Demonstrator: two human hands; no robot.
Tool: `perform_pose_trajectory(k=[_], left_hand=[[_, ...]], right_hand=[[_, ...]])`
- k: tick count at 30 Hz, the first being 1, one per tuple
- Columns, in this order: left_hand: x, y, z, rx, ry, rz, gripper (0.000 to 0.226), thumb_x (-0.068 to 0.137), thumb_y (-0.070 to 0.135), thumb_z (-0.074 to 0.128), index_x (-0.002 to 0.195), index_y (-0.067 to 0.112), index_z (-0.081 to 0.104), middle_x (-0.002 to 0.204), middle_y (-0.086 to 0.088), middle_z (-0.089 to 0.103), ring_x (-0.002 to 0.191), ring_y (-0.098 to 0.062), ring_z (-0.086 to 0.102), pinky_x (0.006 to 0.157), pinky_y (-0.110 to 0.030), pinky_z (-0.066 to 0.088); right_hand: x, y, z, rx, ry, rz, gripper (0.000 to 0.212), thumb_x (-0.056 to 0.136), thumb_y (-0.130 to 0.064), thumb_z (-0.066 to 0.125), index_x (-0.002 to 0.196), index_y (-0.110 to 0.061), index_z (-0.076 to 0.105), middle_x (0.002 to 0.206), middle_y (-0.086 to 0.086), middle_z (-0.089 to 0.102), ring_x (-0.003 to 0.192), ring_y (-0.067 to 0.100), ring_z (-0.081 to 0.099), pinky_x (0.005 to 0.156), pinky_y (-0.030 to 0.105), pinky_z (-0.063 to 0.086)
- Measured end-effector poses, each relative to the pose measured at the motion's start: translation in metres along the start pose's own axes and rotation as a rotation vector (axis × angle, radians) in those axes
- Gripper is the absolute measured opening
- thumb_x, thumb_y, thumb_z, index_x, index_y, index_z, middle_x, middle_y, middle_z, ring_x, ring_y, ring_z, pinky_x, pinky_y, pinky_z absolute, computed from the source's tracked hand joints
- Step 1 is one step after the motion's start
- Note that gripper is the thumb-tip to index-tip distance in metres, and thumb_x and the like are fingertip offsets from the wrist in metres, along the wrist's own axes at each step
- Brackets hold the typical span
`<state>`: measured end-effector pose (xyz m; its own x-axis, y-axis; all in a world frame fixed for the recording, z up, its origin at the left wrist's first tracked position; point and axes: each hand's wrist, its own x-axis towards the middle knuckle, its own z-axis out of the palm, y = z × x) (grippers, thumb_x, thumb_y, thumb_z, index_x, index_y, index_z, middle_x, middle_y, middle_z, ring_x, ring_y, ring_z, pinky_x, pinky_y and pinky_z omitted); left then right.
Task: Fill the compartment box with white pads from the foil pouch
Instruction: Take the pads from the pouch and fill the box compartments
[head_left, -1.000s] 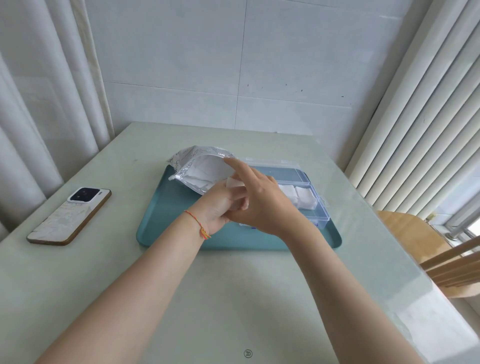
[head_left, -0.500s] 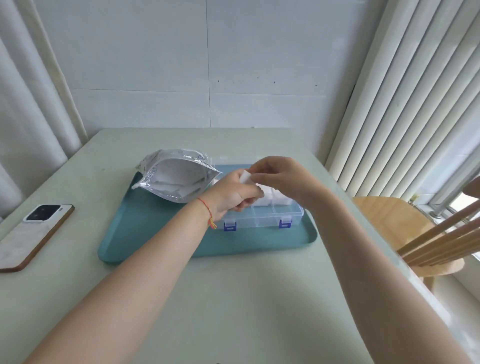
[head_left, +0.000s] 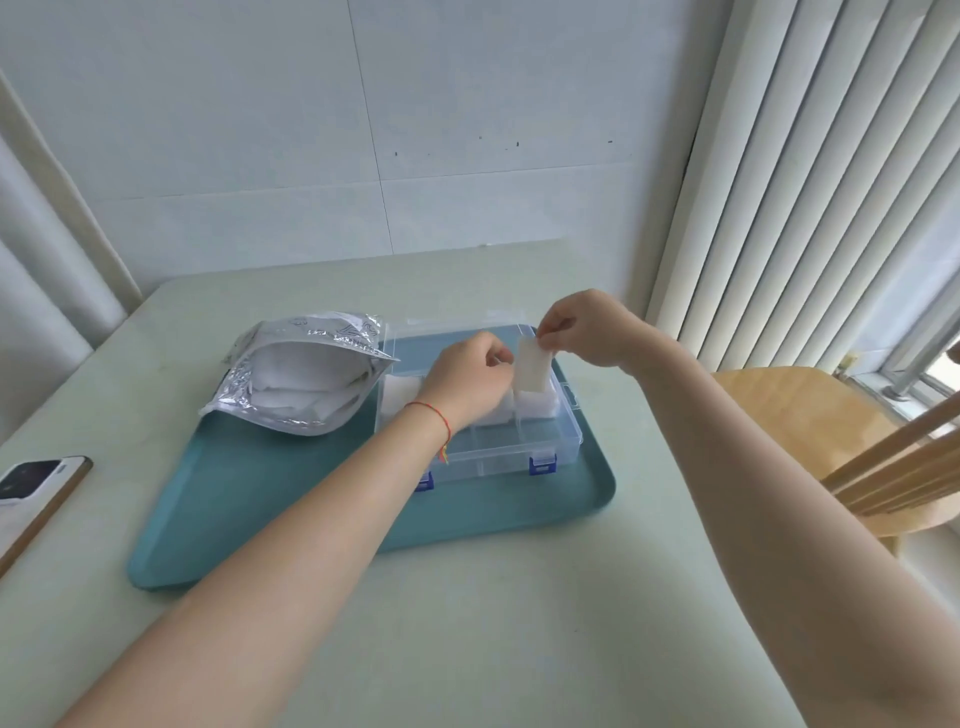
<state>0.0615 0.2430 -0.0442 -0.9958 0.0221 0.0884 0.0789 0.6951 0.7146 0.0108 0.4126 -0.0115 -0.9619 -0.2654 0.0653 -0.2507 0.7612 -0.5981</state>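
A clear compartment box (head_left: 519, 452) with blue latches sits open on a teal tray (head_left: 291, 499). White pads fill its back compartments; the front ones look bare. My right hand (head_left: 587, 327) pinches the top edge of one white pad (head_left: 532, 369), which hangs upright over the back right compartment. My left hand (head_left: 470, 382) hovers over the box's back row with fingers curled by the pad's left edge; whether it holds anything is hidden. A silver foil pouch (head_left: 306, 379) lies open on the tray's left, with white pads inside.
A phone (head_left: 36, 493) lies at the table's left edge. A wooden chair (head_left: 831, 447) stands to the right of the table, with vertical blinds behind it. A tiled wall runs along the table's far edge.
My right hand has lifted the pad up and to the right, so it now hangs upright over the back right compartment. My left hand stays over the box.
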Motion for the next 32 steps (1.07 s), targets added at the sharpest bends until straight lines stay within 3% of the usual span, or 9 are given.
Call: perform_pose_trajectory(k=[4,9,13,20,24,25,27,29,32], left_hand=[[-0.001,-0.005,0.005,0.127,-0.034,0.053,0.021,0.089,0.015,0.051,0.102,0.019,0.068,0.107,-0.001,0.067,0.103,-0.021,0.059,0.092,-0.032,0.047],[-0.003,-0.006,0.008,0.261,0.006,0.112,0.019,0.087,0.016,0.054,0.097,0.019,0.069,0.101,0.002,0.068,0.097,-0.021,0.06,0.085,-0.03,0.047],[-0.003,-0.005,0.011,0.336,0.015,0.155,0.011,0.088,0.02,0.053,0.095,0.02,0.061,0.095,0.004,0.066,0.091,-0.023,0.059,0.077,-0.031,0.047],[-0.005,0.004,0.008,0.469,-0.091,0.239,0.02,0.092,0.02,0.043,0.11,0.02,0.05,0.086,-0.003,0.062,0.086,-0.033,0.057,0.069,-0.034,0.043],[-0.007,0.009,0.008,0.542,-0.133,0.245,0.036,0.096,0.029,0.039,0.127,0.036,0.055,0.112,-0.003,0.062,0.104,-0.029,0.058,0.082,-0.033,0.045],[-0.007,0.01,0.009,0.566,-0.137,0.243,0.036,0.098,0.032,0.037,0.128,0.037,0.057,0.115,-0.004,0.06,0.107,-0.028,0.057,0.084,-0.033,0.044],[-0.009,0.01,0.012,0.613,-0.142,0.238,0.036,0.099,0.037,0.035,0.125,0.038,0.06,0.114,-0.003,0.056,0.11,-0.027,0.055,0.081,-0.03,0.039],[-0.01,0.01,0.014,0.634,-0.149,0.233,0.037,0.099,0.039,0.034,0.125,0.038,0.061,0.111,-0.003,0.053,0.111,-0.026,0.053,0.08,-0.03,0.036],[-0.013,0.011,0.015,0.667,-0.165,0.23,0.038,0.099,0.039,0.036,0.129,0.04,0.058,0.11,-0.005,0.05,0.113,-0.026,0.051,0.082,-0.031,0.037]], right_hand=[[0.007,0.005,0.003,-0.09,-0.097,-0.034,0.01,0.089,-0.013,0.067,0.097,-0.014,0.074,0.088,-0.001,0.069,0.079,0.012,0.056,0.06,0.012,0.04],[0.014,0.008,-0.004,-0.088,-0.094,-0.056,0.011,0.087,-0.01,0.067,0.095,-0.014,0.074,0.083,-0.002,0.069,0.081,0.013,0.059,0.071,0.024,0.045],[0.015,0.009,0.001,-0.151,-0.139,-0.073,0.011,0.087,-0.009,0.067,0.094,-0.013,0.075,0.081,-0.003,0.068,0.078,0.013,0.059,0.073,0.025,0.045],[0.015,0.004,0.006,-0.191,-0.159,-0.07,0.01,0.088,-0.012,0.066,0.091,-0.016,0.074,0.087,0.0,0.07,0.082,0.017,0.062,0.076,0.028,0.049],[0.015,-0.001,0.017,-0.318,-0.149,-0.044,0.016,0.085,-0.01,0.061,0.088,-0.002,0.074,0.085,0.014,0.07,0.082,0.031,0.063,0.073,0.038,0.054],[0.015,-0.002,0.02,-0.372,-0.142,-0.032,0.016,0.083,-0.006,0.058,0.081,0.004,0.07,0.075,0.019,0.063,0.072,0.037,0.057,0.062,0.038,0.051],[0.013,-0.005,0.024,-0.482,-0.122,-0.019,0.022,0.079,-0.001,0.05,0.058,0.001,0.046,0.058,0.012,0.038,0.056,0.027,0.034,0.047,0.03,0.032],[0.009,-0.009,0.028,-0.546,-0.113,-0.029,0.031,0.079,0.001,0.048,0.056,-0.01,0.031,0.059,0.004,0.031,0.058,0.022,0.031,0.048,0.027,0.026],[0.002,-0.015,0.034,-0.641,-0.064,-0.004,0.025,0.083,-0.001,0.05,0.066,-0.011,0.034,0.072,0.001,0.037,0.077,0.024,0.042,0.066,0.03,0.036]])
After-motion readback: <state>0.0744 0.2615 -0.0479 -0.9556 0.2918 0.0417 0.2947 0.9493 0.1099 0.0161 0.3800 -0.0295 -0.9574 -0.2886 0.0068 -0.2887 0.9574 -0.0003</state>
